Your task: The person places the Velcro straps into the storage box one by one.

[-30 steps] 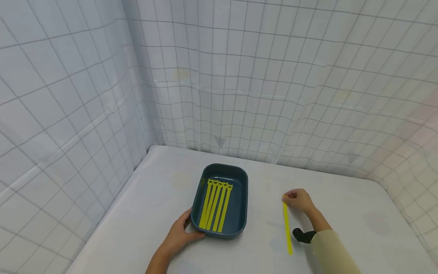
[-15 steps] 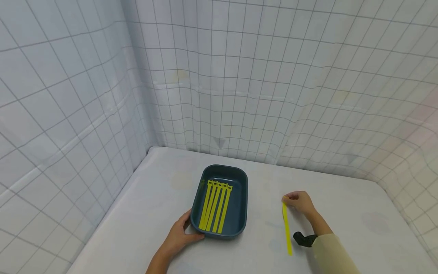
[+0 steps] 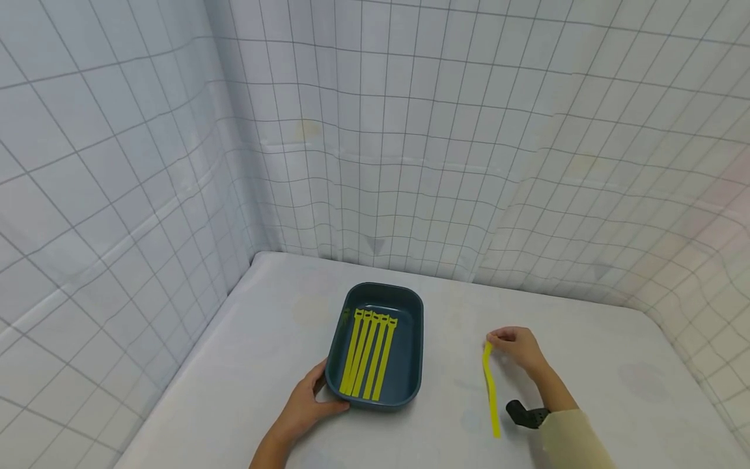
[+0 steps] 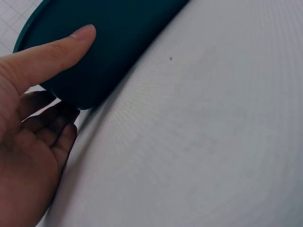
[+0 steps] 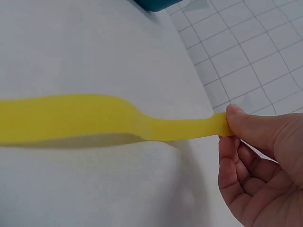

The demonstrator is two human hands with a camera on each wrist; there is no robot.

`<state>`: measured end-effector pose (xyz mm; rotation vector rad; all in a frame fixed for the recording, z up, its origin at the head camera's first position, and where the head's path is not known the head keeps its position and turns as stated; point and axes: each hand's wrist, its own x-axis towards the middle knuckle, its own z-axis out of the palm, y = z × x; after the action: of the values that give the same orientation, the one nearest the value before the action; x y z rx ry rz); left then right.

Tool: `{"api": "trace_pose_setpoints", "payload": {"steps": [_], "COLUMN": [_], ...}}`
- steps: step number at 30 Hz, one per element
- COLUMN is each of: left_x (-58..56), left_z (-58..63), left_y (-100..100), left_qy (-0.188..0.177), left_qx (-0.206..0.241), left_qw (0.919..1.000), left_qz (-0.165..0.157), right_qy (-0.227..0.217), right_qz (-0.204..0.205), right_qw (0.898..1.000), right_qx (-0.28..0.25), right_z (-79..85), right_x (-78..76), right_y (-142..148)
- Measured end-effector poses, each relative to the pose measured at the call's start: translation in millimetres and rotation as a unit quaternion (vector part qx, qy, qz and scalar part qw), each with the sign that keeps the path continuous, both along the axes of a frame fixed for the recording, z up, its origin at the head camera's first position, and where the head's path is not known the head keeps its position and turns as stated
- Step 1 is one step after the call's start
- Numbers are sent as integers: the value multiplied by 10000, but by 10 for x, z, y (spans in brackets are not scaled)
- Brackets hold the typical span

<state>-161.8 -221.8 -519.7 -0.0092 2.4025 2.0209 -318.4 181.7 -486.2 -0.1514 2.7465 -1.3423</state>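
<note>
A dark teal tray (image 3: 411, 365) stands on the white table, holding several yellow hook-and-loop cable ties (image 3: 368, 355) side by side, heads at the far end. My left hand (image 3: 305, 405) holds the tray's near left corner. In the left wrist view, the thumb (image 4: 71, 47) lies along the tray's outer wall, with the fingers round the corner. To the right of the tray, my right hand (image 3: 518, 348) pinches the far end of another yellow cable tie (image 3: 491, 394) between thumb and fingers. The right wrist view shows this tie (image 5: 71, 118) bent, its pinched end raised off the table.
White grid-lined curtains (image 3: 375, 163) enclose the table (image 3: 281, 312) at the back and both sides. A black wrist strap with a camera (image 3: 525, 413) sits on the right wrist, close to the loose tie.
My right hand has shifted slightly right and towards me, and the tie it pinches now bends more near its far end. The left hand and tray stay in place.
</note>
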Motion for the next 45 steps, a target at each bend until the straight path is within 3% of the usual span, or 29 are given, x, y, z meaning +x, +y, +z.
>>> {"api": "trace_pose_setpoints", "payload": {"steps": [8,15,31,36,45], "left_x": [12,2,14,13,10], "left_z": [7,14,30,41,27], "left_y": [4,-5,-5,-9,-2], "left_qy": [13,14,-53,24,-41], "left_qx": [-55,0,105,82,12], "left_qw": [10000,10000,9999,10000,10000], "left_qz": [14,-17,-30,-29,-28], "right_qy": [326,275,579,510,495], "right_qz": [198,463,-36,114,-84], "right_qw": [9993,9985,9982,9985,9987], "right_qx": [27,-39,130,144,-39], "right_z": [270,340,537,566,688], "right_x": [83,122,297,350,521], "right_y": [71,141,317,364,452]}}
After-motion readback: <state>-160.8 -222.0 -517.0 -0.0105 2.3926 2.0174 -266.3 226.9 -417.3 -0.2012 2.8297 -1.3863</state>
